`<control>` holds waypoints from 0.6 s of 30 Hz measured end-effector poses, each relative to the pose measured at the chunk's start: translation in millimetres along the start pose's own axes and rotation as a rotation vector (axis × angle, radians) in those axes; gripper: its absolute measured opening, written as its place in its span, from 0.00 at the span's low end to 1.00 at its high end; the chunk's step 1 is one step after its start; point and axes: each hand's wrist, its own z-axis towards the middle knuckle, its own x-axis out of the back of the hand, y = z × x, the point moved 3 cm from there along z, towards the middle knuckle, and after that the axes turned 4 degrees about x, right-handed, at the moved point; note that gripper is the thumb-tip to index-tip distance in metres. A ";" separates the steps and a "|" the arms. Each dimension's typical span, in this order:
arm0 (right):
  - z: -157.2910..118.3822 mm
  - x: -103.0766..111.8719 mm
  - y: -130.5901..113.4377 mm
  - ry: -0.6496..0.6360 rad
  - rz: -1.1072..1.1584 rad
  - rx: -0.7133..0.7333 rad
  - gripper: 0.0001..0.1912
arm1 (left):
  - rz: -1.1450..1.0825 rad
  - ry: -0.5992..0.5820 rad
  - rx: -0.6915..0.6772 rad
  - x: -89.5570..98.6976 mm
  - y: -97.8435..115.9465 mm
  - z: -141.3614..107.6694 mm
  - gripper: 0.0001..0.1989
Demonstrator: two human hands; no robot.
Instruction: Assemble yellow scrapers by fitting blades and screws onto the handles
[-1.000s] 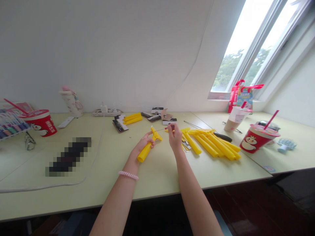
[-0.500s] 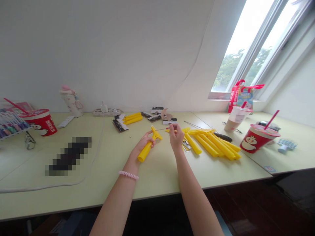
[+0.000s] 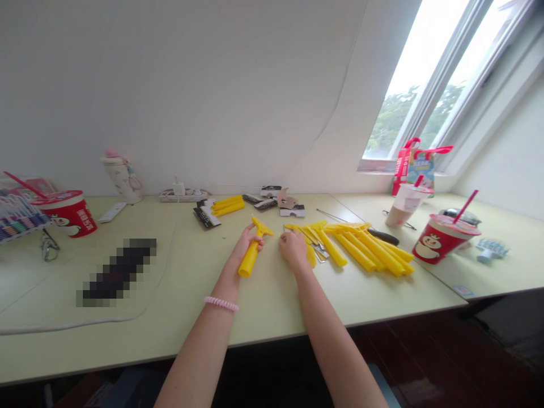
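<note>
My left hand (image 3: 245,243) grips the handle of a yellow plastic scraper (image 3: 250,259), whose wide head (image 3: 260,226) points away from me. My right hand (image 3: 293,249) is low over the table, its fingers curled. Nothing held shows in it, though the fingers could hide something small. It is next to a few loose yellow pieces and small metal blades (image 3: 318,248). Farther right lies a pile of yellow scraper handles (image 3: 365,249).
Behind my hands are cards and yellow handles (image 3: 227,207), a power strip (image 3: 182,195) and a black-handled tool (image 3: 385,236). Red paper cups (image 3: 442,241) stand at both ends, with a milk tea cup (image 3: 403,207) at right. A cable runs along the left tabletop.
My right hand has dropped from a raised pinch down toward the table, and the thin pin it held no longer shows. My left hand has turned the scraper more upright.
</note>
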 end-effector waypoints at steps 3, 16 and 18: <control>1.5 6.0 -7.3 0.040 -0.048 -0.005 0.15 | -0.002 0.006 -0.001 -1.5 -0.1 -0.5 0.39; 78.8 1.1 32.8 0.074 -0.010 -0.152 0.20 | -0.015 0.059 -0.021 1.4 2.9 0.3 0.38; 93.2 1.8 44.9 0.054 0.079 -0.173 0.19 | -0.016 0.061 -0.018 2.3 1.7 0.9 0.38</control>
